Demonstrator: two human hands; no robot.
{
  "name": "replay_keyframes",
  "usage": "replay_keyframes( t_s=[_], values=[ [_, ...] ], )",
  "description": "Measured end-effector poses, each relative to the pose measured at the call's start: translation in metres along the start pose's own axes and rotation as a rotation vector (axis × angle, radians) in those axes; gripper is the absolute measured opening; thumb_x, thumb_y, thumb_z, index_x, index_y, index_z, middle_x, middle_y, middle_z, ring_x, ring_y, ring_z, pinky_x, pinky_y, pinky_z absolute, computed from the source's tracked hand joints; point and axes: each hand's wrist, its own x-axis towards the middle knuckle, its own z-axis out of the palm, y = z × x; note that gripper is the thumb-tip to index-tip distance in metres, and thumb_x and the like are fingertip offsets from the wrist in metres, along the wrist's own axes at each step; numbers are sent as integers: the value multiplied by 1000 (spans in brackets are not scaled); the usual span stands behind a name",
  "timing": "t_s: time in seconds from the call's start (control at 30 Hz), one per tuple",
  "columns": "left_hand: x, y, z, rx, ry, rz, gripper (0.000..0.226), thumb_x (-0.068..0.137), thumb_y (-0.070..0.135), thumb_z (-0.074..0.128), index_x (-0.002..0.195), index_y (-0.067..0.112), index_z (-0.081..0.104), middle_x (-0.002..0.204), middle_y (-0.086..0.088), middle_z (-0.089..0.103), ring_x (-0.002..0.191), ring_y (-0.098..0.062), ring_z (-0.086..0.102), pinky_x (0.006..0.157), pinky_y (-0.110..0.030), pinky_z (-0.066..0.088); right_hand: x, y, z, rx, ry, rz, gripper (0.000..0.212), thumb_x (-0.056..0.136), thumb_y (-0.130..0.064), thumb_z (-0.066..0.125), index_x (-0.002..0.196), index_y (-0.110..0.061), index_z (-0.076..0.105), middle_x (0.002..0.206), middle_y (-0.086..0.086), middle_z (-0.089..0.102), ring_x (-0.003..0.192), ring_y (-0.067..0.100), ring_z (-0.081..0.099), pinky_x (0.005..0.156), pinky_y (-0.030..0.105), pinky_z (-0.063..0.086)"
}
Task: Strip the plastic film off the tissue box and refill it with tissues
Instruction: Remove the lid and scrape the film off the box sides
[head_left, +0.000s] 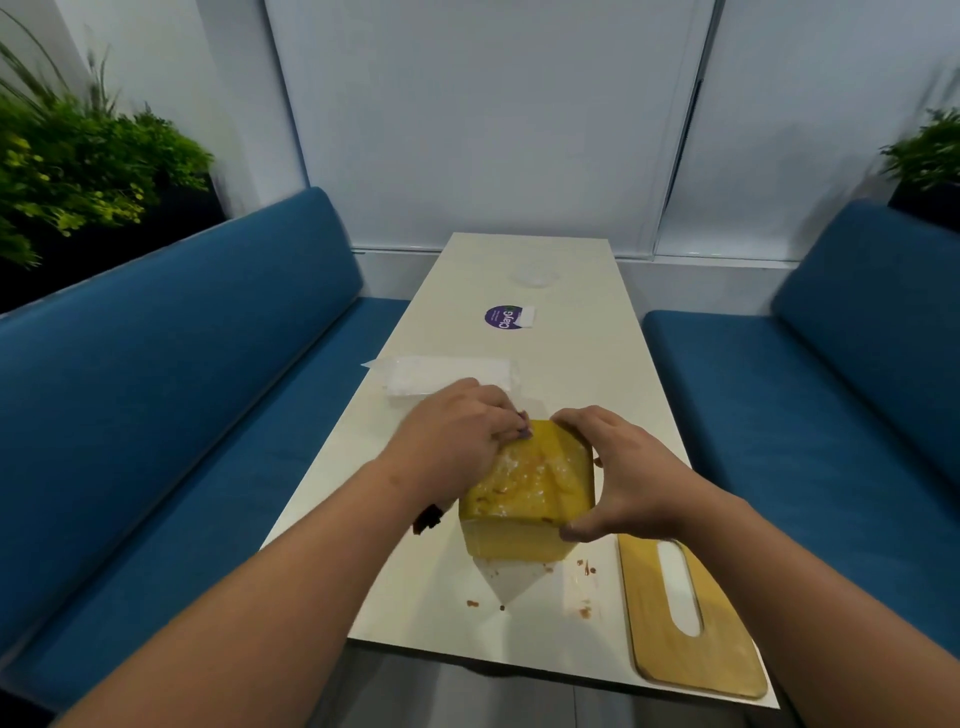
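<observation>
Nearest, at the table (457, 291) edge, a slotted wooden lid (691, 618) lay detached. Midway, the yellow tissue box (524, 499) was gripped by the right hand (618, 478); film was pinched by the left hand (457, 436). Stripping was judged under way; peeling called for; the tissue pack (447, 375) lay beyond.

Long white table (582, 374) runs away toward a pale wall (493, 119), with blue benches on either side (171, 374) (831, 395). Round purple sticker (501, 317) mid-table, a white slip just beside it; further back a faint clear disc (536, 274), too blurred to identify. Brown crumbs (584, 610) scattered near the front edge; green plants behind the left bench (78, 156) and at far right (930, 150).
</observation>
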Motion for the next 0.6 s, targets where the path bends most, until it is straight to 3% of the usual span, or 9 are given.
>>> replay_keyframes(
  t_s=[0.07,0.2,0.3,0.37,0.5,0.6],
  values=[
    [-8,-12,-4,-34,54,-90,26,98,31,49,111,27,71,114,9,64,103,-13,49,86,-18,32,2,1,1,3,6,3,112,46,-65,83,140,-40,27,129,-20,36,114,7,41,92,27,48],
    [-41,-4,1,-175,167,-140,19,94,19,58,104,18,75,105,4,67,100,-16,56,90,-26,44,6,4,0,9,12,7,111,47,-62,84,140,-40,28,130,-19,37,113,8,42,92,29,49],
    [-75,7,8,-271,221,-129,18,90,20,61,99,17,76,99,6,68,95,-9,58,87,-18,46,9,6,0,12,6,8,110,48,-62,85,140,-40,28,132,-18,38,113,7,41,91,29,49],
    [-84,7,8,-266,216,-101,19,88,21,60,98,18,76,97,7,69,93,-7,57,86,-14,44,9,7,0,18,-7,1,110,49,-62,85,140,-40,28,131,-19,37,114,8,41,92,29,50],
    [-57,2,2,-203,264,-164,17,91,18,62,97,15,76,96,2,69,92,-17,59,83,-15,40,8,7,1,21,-13,-14,110,47,-62,84,140,-42,28,128,-22,35,115,8,41,92,28,49],
    [-31,-3,0,-161,270,-223,19,94,19,59,100,14,76,100,0,69,97,-20,56,87,-23,41,7,8,2,26,-4,-14,109,47,-61,84,139,-42,28,127,-23,35,114,8,41,91,26,48]
  ],
)
